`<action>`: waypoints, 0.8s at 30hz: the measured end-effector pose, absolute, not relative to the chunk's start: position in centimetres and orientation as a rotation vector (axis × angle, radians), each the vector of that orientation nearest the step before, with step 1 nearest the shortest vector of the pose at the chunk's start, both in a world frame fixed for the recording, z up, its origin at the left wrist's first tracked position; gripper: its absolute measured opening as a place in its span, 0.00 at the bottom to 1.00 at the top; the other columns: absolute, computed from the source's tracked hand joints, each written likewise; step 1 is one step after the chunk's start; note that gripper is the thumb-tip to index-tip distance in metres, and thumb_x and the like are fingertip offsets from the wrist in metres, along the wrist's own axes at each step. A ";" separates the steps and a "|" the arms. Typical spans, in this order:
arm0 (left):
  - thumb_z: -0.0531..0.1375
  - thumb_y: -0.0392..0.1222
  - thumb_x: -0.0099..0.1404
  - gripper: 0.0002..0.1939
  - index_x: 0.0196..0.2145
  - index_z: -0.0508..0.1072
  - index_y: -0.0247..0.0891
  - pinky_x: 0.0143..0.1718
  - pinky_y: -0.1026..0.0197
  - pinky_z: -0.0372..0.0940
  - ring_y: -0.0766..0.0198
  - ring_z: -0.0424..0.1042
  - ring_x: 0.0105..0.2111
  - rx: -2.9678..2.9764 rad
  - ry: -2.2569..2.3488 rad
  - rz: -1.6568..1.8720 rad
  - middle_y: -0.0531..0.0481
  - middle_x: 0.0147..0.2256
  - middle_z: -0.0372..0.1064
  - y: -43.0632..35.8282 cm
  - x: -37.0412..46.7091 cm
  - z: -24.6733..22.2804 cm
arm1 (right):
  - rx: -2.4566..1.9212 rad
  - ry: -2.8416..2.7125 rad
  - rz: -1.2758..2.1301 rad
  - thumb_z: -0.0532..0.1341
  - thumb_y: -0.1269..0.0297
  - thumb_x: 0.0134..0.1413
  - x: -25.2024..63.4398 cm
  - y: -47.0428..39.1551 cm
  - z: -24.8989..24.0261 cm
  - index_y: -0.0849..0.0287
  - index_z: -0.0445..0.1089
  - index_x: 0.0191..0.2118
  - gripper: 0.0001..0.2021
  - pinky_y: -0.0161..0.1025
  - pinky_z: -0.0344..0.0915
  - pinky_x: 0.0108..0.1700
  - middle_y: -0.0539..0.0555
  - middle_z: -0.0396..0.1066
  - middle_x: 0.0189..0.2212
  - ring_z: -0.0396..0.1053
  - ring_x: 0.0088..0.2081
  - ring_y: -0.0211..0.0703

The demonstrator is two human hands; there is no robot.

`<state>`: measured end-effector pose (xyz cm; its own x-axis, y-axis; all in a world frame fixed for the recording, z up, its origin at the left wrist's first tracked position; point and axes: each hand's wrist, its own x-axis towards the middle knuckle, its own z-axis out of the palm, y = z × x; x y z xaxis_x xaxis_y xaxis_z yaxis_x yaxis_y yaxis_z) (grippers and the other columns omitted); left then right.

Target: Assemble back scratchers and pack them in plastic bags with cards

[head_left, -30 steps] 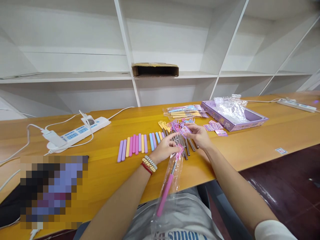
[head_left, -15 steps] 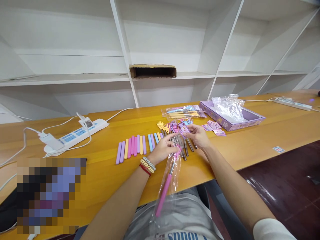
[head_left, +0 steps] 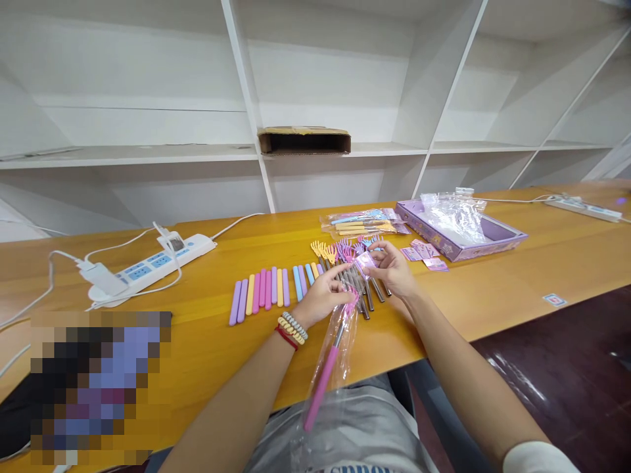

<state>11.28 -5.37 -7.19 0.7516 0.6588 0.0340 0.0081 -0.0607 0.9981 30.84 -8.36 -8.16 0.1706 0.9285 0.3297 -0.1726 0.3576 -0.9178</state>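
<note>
My left hand (head_left: 321, 297) pinches the top of a clear plastic bag, which holds a pink back scratcher (head_left: 323, 387) with its claw end up by my fingers. The bag hangs down over the table edge toward my lap. In my right hand (head_left: 393, 268) is a small purple card (head_left: 365, 263), held close to the bag's top. Behind my hands lie metal rods with yellow, purple, pink and blue claws (head_left: 325, 251). To their left, coloured handles (head_left: 261, 290) lie side by side in a row.
A purple tray (head_left: 493, 248) with clear bags (head_left: 456, 215) stands at the right, near loose purple cards (head_left: 424, 251). Bagged scratchers (head_left: 362, 222) lie behind. A power strip (head_left: 152, 266) with cables is at the left. A cardboard box (head_left: 304, 141) sits on the shelf.
The card in my right hand has tilted and now shows more of its face. My left hand stays on the bag. The view has shifted slightly.
</note>
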 end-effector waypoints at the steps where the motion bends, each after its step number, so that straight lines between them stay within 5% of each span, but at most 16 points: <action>1: 0.62 0.35 0.54 0.37 0.60 0.56 0.39 0.28 0.64 0.56 0.70 0.61 0.23 1.555 0.562 0.579 0.58 0.22 0.60 -5.4 11.3 -7.1 | -0.893 -1.133 0.899 0.72 0.68 0.31 30.8 -8.3 -8.2 0.56 0.67 0.35 0.20 0.34 0.66 0.29 0.48 0.70 0.28 0.67 0.28 0.36; 11: 0.62 0.36 0.54 0.36 0.60 0.56 0.38 0.27 0.64 0.57 0.70 0.61 0.23 1.585 0.560 0.582 0.58 0.22 0.60 -5.1 11.3 -7.5 | -1.017 -1.152 0.777 0.67 0.63 0.42 31.0 -8.4 -8.2 0.59 0.73 0.35 0.11 0.34 0.62 0.29 0.50 0.71 0.26 0.65 0.26 0.35; 15: 0.62 0.36 0.54 0.36 0.60 0.56 0.39 0.27 0.65 0.57 0.70 0.62 0.23 1.580 0.558 0.587 0.58 0.22 0.58 -5.2 11.3 -7.6 | -0.950 -1.127 0.824 0.68 0.65 0.40 31.0 -8.3 -8.3 0.57 0.69 0.43 0.20 0.34 0.63 0.29 0.49 0.72 0.26 0.66 0.26 0.34; 24: 0.63 0.38 0.55 0.37 0.61 0.54 0.39 0.25 0.65 0.56 0.70 0.62 0.22 1.606 0.585 0.558 0.57 0.22 0.60 -5.3 11.4 -7.5 | -0.982 -1.116 0.822 0.72 0.67 0.32 30.8 -8.4 -8.1 0.59 0.70 0.35 0.18 0.34 0.66 0.31 0.49 0.72 0.25 0.68 0.26 0.34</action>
